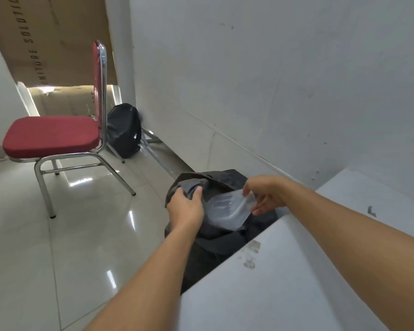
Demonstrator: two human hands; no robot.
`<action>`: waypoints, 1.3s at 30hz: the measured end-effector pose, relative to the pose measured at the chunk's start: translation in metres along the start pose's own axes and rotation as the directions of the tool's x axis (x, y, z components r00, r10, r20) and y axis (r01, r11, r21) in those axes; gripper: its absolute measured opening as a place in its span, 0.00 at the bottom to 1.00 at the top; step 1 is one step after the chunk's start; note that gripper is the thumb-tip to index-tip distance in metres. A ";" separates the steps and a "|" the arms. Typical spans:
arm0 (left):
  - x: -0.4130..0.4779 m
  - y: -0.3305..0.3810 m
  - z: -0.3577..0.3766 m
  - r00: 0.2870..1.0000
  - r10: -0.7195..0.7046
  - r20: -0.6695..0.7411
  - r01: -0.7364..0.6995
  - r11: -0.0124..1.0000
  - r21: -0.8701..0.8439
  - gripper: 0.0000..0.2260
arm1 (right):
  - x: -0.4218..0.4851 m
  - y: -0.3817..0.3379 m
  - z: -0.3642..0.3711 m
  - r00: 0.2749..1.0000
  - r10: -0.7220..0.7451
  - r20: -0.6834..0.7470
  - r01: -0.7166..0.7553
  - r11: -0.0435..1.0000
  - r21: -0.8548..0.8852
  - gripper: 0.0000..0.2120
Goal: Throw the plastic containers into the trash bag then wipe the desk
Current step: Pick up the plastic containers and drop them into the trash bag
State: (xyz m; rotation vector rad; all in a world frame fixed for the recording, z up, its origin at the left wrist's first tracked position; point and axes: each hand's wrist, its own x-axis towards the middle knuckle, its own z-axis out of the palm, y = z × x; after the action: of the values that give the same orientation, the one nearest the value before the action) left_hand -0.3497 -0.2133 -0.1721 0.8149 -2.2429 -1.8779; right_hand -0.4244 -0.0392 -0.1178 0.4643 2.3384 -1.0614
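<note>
Lower centre of frame: we see the left hand point(185, 206) gripping the rim of the black trash bag point(221, 244), fingers curled round a bunched fold of the film and holding the mouth open. The right hand point(265, 194) pinches the upper right edge of a clear plastic container point(227, 211) between thumb and fingertips. The container hangs tilted over the bag's mouth, its lower end touching or just inside the opening; we cannot tell which.

The bag sits on the floor point(86, 235), between the wall point(272, 80) and the corner of the white desk point(308, 283) at lower right.

Handling, as we judge it: the container is thin, see-through and very light, and it flexes under a pinch. The walls are smooth, maybe slippery, so the rim is the spot to hold, as now. It would crush rather than break, so no fragility worry. The bag film is soft and collapses, so the mouth needs holding open.

The desk shows grey smudges point(251, 256) near its edge, so the wipe looks not yet done.

Rest: red chair point(53, 137) with a chrome frame at left, black backpack point(124, 130) behind it against the wall, cardboard point(57, 32) at upper left.
</note>
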 end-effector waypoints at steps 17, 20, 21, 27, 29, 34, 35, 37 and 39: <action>-0.018 0.022 -0.001 0.991 0.069 0.116 -0.081 0.992 0.098 0.22 | -0.009 -0.010 0.009 0.977 -0.214 0.008 0.176 0.784 -0.595 0.19; -0.042 0.039 -0.008 0.981 0.030 0.190 -0.068 0.978 0.197 0.28 | -0.047 -0.006 -0.017 0.926 -0.362 -0.108 0.290 0.865 -0.409 0.17; -0.052 0.045 -0.010 0.979 0.048 0.197 -0.090 0.973 0.211 0.29 | -0.061 -0.002 -0.026 0.912 -0.389 -0.130 0.327 0.881 -0.343 0.16; -0.145 0.081 -0.033 0.950 0.189 0.249 -0.225 0.966 0.125 0.27 | -0.182 0.047 -0.044 0.907 -0.369 -0.200 0.412 0.875 0.255 0.10; -0.180 0.086 -0.038 0.925 0.224 0.306 -0.249 0.967 0.047 0.23 | -0.222 0.069 -0.038 0.930 -0.327 -0.168 0.367 0.795 0.483 0.12; -0.260 0.087 -0.043 0.858 0.264 0.440 -0.293 0.956 -0.003 0.22 | -0.304 0.121 -0.024 0.942 -0.269 -0.203 0.335 0.680 0.652 0.13; -0.277 0.086 -0.043 0.842 0.268 0.468 -0.299 0.954 -0.009 0.23 | -0.320 0.133 -0.024 0.938 -0.256 -0.235 0.347 0.671 0.656 0.13; -0.304 0.083 -0.038 0.806 0.291 0.515 -0.319 0.947 -0.035 0.20 | -0.344 0.156 -0.023 0.925 -0.234 -0.300 0.379 0.648 0.661 0.13; -0.332 0.079 -0.024 0.765 0.310 0.565 -0.340 0.939 -0.054 0.17 | -0.366 0.185 -0.025 0.906 -0.199 -0.374 0.413 0.614 0.672 0.13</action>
State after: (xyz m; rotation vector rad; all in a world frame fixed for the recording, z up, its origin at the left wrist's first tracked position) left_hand -0.0841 -0.0741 -0.0083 -0.1890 -2.5336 -2.0747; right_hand -0.0455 0.0638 0.0034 0.5139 2.1422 -2.2894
